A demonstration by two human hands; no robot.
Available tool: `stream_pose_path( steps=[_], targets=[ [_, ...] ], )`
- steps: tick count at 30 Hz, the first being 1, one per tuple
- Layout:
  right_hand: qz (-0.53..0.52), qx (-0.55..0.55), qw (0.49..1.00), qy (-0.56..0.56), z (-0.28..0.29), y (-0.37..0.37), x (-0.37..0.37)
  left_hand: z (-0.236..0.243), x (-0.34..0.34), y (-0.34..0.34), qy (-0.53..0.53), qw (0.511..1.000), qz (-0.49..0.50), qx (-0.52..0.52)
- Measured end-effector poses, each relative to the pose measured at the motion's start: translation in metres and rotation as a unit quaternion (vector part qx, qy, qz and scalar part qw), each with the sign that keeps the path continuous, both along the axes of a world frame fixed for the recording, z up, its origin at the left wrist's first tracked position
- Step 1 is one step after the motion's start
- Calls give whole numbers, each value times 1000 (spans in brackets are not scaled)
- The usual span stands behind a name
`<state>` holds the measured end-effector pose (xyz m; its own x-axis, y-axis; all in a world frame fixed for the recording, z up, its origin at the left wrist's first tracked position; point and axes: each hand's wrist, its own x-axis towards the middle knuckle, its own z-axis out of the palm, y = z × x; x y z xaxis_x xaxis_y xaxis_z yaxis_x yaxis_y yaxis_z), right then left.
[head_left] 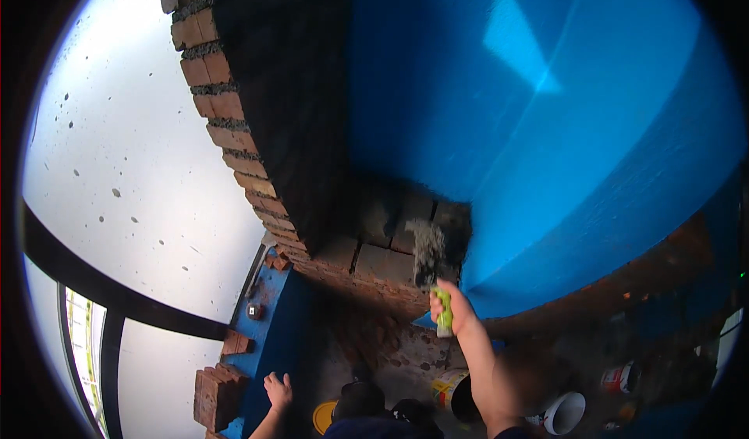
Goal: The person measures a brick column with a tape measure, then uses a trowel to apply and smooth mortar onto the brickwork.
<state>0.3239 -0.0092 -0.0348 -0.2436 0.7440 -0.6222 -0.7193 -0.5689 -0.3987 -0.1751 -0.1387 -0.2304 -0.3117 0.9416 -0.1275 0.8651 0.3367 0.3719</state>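
Observation:
My right hand [460,308] is closed round the yellow-green handle of a trowel [445,318]. The trowel reaches out over the low brickwork [382,265], in the corner between a brick wall and a blue wall. Grey mortar [427,244] lies at its blade end and hides most of the blade; how much of it rests on the bricks, I cannot tell. Lower left, my left hand [277,391] is empty with its fingers apart, beside a blue ledge [269,334].
Stacked bricks [216,398] and a small dark-red object [253,311] sit on the ledge. The brick wall's edge [222,103] rises at left, the blue wall [593,127] at right. On the floor are a yellow bucket [449,384], a white bucket [568,414] and a yellow lid-like disc [324,417].

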Motion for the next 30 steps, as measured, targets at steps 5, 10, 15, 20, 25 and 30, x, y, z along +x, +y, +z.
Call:
stream_pose_path(
  steps=[5, 10, 15, 20, 25, 30],
  targets=[
    [-74, -4, 973, 216, -27, 83, 9, -7, -5, -2, -39, 997, 32, -63],
    [-56, 50, 995, -61, -12, 42, -23, -12, -17, -32, -36, 990, 108, -81],
    [-181, 84, 958, -207, -6, 28, -16, -28, -25, -63, -36, 981, 141, -128],
    [-214, 3, 964, -159, -60, 56, 25, -28, 1, -65, -52, 975, 167, -134],
    [-203, 4, 971, -123, -70, 104, 34, 3, 53, -69, -91, 979, 132, -123],
    [-146, -23, 980, -131, -74, 133, 32, 3, 76, -86, -96, 982, 88, -138]
  ],
)
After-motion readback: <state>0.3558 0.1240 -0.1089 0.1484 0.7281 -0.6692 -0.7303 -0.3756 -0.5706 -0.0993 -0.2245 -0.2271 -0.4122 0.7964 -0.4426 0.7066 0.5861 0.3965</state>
